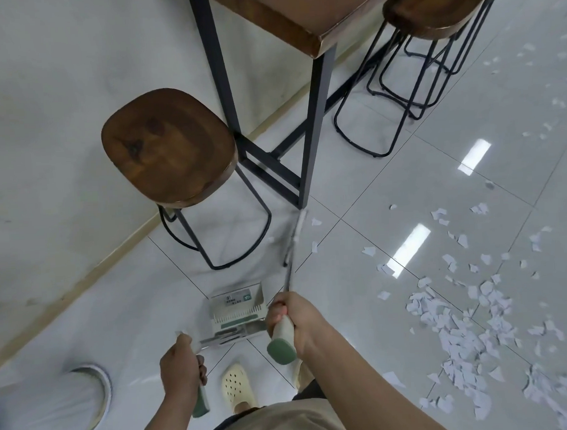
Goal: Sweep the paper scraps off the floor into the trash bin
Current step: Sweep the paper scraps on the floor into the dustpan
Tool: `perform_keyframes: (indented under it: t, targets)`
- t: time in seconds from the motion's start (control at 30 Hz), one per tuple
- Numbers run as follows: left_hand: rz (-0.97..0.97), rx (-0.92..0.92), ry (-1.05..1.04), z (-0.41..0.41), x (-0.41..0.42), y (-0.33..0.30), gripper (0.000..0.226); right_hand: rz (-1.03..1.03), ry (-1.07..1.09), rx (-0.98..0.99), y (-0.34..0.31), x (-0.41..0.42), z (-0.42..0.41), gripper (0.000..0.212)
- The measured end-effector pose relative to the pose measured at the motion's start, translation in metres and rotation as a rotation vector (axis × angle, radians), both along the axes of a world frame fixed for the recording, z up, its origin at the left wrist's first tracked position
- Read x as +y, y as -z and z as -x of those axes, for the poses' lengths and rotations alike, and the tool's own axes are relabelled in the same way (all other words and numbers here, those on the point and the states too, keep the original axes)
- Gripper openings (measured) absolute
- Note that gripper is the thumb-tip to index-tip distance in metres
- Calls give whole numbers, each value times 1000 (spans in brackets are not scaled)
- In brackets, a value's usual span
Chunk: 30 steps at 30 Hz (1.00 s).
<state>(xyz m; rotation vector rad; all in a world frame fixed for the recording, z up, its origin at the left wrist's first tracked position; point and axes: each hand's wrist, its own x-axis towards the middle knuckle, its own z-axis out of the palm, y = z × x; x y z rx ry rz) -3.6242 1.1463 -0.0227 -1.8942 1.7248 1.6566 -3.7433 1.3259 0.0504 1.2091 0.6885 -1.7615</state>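
The floor (404, 183) of pale glossy tile was seen from above, and everything else is placed here relative to the dustpan (237, 309), which stood upright on it just ahead of the person's feet. Beyond the dustpan rose a tall wooden surface (299, 15) on black metal legs, with one stool (167, 148) beyond and to the left of the dustpan and another stool (435, 10) far beyond it to the right. A white trash bin (53, 410), partly cut off by the frame, was seen to the left of the dustpan and nearer the person. The paper scraps (459, 321) were spread well to the right of the dustpan, thickest in a loose heap, with strays trailing farther off.

The dustpan's handle was gripped by the left hand (181, 368), fingers curled round it. The broom (293, 247) was held by the right hand (293, 325), fingers wrapped about its green-capped handle; its head rested beyond the dustpan, near a few stray scraps.

The step in hand was judged to be the gathering, scarcely begun, since no scraps were seen in the pan. The next move would call for the broom to be carried right to the heap and the scraps drawn toward the pan. The metal legs and stool rings might catch the broom head.
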Motion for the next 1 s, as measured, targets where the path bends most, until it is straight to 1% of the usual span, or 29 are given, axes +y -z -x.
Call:
perform_keyframes:
  t: [0.2, 0.3, 0.4, 0.53, 0.63, 0.77, 0.9, 1.0]
  targets:
    - [-1, -20, -7, 5, 8, 0, 26, 163, -36, -82, 34, 3, 14, 39]
    - [-4, -17, -1, 10, 12, -1, 26, 198, 27, -109, 48, 15, 28, 41]
    - [2, -22, 49, 19, 19, -1, 25, 162, 140, -121, 58, 44, 44, 40]
    - [5, -30, 145, 29, 29, 1, 26, 26, 260, -134, 63, 98, 60, 33]
    - [19, -33, 177, 38, 36, 0, 26, -97, 240, -81, 54, 120, 73, 32]
    - [33, -13, 209, 52, 46, -2, 26, -215, 145, 53, 28, 89, 74, 25]
    - [36, 17, 215, 70, 59, -6, 26, -182, 95, 87, 4, 76, 65, 16]
    - [30, 29, 220, 86, 69, -11, 23, -164, 119, 114, -4, 87, 77, 20]
